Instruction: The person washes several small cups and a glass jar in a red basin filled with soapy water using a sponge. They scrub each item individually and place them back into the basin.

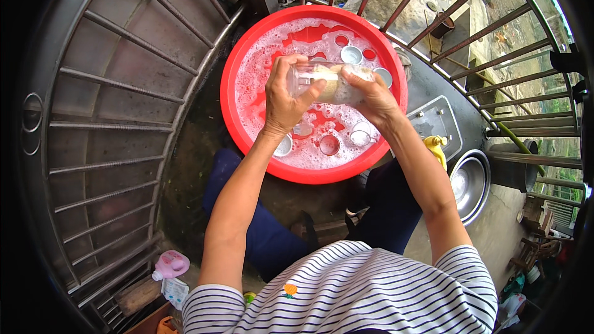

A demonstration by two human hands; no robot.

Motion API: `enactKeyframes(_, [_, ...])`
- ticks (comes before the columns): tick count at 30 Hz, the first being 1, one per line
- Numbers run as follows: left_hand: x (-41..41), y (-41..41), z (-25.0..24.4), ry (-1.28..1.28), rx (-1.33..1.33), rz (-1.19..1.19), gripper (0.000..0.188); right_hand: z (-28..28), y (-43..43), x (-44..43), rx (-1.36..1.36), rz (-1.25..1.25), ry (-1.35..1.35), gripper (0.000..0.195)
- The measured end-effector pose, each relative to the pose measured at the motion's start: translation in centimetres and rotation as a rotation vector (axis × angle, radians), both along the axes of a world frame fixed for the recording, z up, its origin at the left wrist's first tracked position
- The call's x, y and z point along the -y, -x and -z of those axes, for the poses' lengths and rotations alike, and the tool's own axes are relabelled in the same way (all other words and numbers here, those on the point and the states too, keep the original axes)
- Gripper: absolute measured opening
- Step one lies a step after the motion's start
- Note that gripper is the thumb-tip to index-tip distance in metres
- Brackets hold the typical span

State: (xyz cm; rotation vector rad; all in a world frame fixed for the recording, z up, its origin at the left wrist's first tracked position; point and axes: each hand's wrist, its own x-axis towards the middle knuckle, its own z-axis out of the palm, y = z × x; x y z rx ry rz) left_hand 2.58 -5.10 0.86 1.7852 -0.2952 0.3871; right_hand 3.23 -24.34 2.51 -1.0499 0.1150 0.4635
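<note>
Both my hands hold a clear jar (301, 78) sideways above a large red plastic basin (308, 176). My left hand (284, 99) grips one end, and my right hand (378, 99) wraps the foamy other end. A pale yellow sponge or scrubber (328, 87) shows at the jar's middle; whether it lies inside or against the wall I cannot tell. Sudsy water (257, 60) fills the basin below. Several vessels sit in the foam, among them a white cup (351, 55), a drinking glass (329, 145) and a clear glass mug (361, 135).
Metal railings (125, 81) enclose the left, with more bars (464, 4) at the right. Beside the basin lie a clear plastic lid or tray (438, 122), a yellow bottle (435, 146) and a steel bowl (482, 194). A pink detergent bottle (172, 264) rests at lower left.
</note>
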Motion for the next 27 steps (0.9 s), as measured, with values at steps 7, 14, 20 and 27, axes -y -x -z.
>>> enactKeyframes(7, [-1.4,-1.6,1.5,0.671,-0.995,0.004,0.055,-0.6,2.0,-2.1,0.964,0.001,0.726,0.014])
enactKeyframes(14, [-1.8,-0.2,0.5,0.614,-0.849,-0.01,0.05,-0.2,2.3,-1.8,0.612,-0.096,0.55,0.015])
enactKeyframes(20, [-0.9,0.0,-1.5,-0.063,0.218,0.017,0.052,-1.5,0.3,-0.1,-0.042,0.109,-0.077,0.023])
enactKeyframes(27, [-0.9,0.8,-1.3,0.012,0.196,-0.035,0.05,-1.0,0.3,-0.8,0.038,0.049,-0.016,0.022])
